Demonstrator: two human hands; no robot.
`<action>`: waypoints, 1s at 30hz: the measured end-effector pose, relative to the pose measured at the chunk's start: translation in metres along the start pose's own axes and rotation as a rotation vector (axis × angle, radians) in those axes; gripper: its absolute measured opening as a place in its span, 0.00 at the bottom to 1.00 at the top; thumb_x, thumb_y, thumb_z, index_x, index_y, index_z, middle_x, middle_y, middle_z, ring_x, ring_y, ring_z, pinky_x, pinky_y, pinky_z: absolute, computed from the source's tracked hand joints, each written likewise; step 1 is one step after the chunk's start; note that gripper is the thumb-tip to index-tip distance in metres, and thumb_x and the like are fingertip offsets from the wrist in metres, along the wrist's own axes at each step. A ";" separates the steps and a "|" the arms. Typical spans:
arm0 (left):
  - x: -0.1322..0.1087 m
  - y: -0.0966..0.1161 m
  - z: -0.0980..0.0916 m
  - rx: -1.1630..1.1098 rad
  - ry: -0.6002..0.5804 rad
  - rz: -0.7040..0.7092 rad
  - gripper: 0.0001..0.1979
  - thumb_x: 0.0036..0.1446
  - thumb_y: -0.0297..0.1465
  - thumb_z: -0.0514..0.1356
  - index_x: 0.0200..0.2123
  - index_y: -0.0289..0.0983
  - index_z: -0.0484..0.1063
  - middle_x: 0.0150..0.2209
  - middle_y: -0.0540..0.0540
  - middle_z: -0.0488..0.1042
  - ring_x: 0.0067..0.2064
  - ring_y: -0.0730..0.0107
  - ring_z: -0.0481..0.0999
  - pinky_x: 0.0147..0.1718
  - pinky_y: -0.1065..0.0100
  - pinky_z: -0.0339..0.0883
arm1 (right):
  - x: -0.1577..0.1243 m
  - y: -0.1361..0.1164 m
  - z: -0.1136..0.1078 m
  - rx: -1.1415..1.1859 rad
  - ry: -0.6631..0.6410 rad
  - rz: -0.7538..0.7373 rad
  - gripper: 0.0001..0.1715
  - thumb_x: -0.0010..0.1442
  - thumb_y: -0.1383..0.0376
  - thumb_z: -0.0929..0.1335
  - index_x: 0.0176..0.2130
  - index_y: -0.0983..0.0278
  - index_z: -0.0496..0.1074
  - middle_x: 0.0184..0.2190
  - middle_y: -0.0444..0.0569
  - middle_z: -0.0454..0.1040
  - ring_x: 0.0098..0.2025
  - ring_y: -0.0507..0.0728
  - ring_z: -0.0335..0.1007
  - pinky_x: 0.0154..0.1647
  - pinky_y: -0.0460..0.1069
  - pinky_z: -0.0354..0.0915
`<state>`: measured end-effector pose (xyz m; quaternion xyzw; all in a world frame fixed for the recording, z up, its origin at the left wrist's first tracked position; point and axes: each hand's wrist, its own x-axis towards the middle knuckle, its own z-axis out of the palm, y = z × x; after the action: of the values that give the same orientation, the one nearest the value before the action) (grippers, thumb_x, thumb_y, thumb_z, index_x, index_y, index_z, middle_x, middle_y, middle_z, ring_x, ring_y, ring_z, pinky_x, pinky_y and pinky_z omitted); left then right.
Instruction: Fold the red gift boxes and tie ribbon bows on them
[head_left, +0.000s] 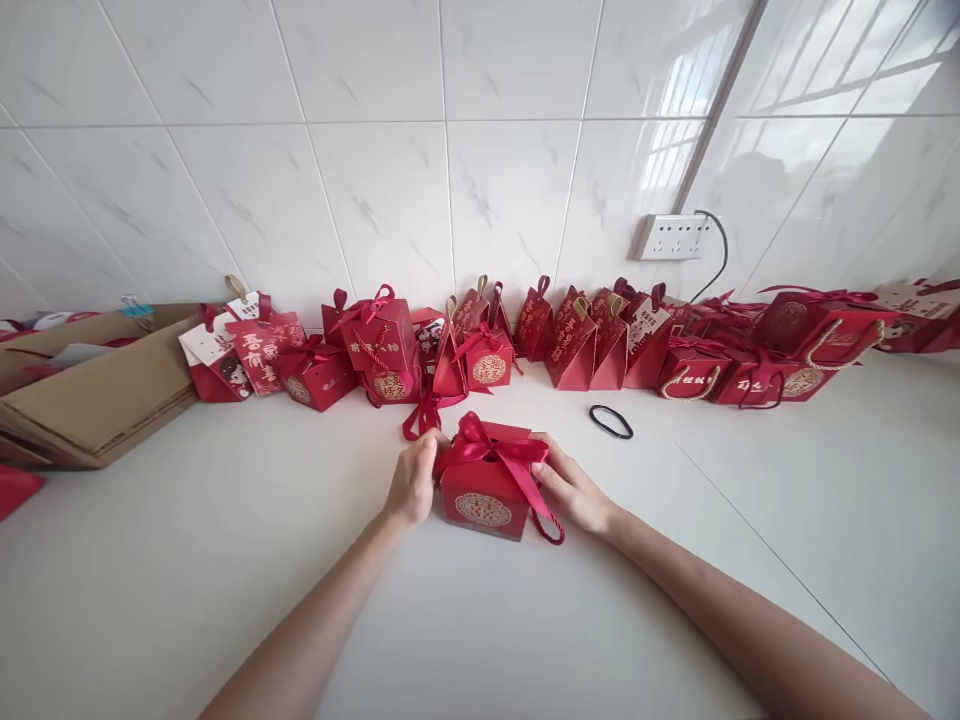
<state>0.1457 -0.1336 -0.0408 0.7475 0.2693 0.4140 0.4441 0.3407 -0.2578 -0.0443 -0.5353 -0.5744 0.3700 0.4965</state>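
In front of me a red gift box (pixel 484 490) stands upright on the white table (pixel 480 640). A round gold emblem is printed on its front. Across its top lies a tied red ribbon bow (pixel 487 445), one tail hanging over the right side. A dark red cord handle (pixel 550 527) droops by the lower right corner. My left hand (pixel 415 478) grips the box's left side, fingers partly hidden behind it. My right hand (pixel 571 485) grips the right side, with its thumb near the ribbon's end.
Along the tiled wall stands a row of red gift boxes (pixel 382 345), some with ribbons or cords. An open cardboard box (pixel 105 400) is at the left. A black elastic band (pixel 611 421) lies right of my hands. A power strip (pixel 673 238) sits on the wall.
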 end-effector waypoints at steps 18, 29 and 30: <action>-0.002 -0.005 -0.004 0.052 -0.092 0.138 0.29 0.58 0.56 0.40 0.21 0.42 0.62 0.18 0.48 0.65 0.21 0.67 0.63 0.22 0.63 0.58 | 0.006 0.000 0.001 -0.034 0.012 -0.044 0.28 0.61 0.42 0.59 0.46 0.62 0.63 0.46 0.53 0.72 0.47 0.62 0.68 0.49 0.58 0.64; 0.009 -0.008 -0.001 0.062 0.229 -0.034 0.30 0.54 0.57 0.41 0.17 0.40 0.62 0.17 0.49 0.63 0.22 0.67 0.64 0.23 0.67 0.56 | 0.014 0.001 0.001 -0.086 0.055 -0.042 0.30 0.59 0.41 0.60 0.43 0.64 0.65 0.44 0.54 0.73 0.47 0.64 0.69 0.49 0.60 0.63; 0.010 -0.009 -0.001 0.054 0.283 -0.064 0.29 0.54 0.56 0.41 0.18 0.40 0.62 0.18 0.49 0.64 0.22 0.68 0.64 0.23 0.68 0.56 | 0.014 0.001 0.001 -0.085 0.061 -0.033 0.30 0.59 0.41 0.60 0.43 0.64 0.65 0.44 0.54 0.73 0.47 0.64 0.68 0.50 0.60 0.63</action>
<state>0.1496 -0.1220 -0.0446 0.6845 0.3642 0.4933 0.3943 0.3414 -0.2433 -0.0429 -0.5574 -0.5830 0.3207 0.4966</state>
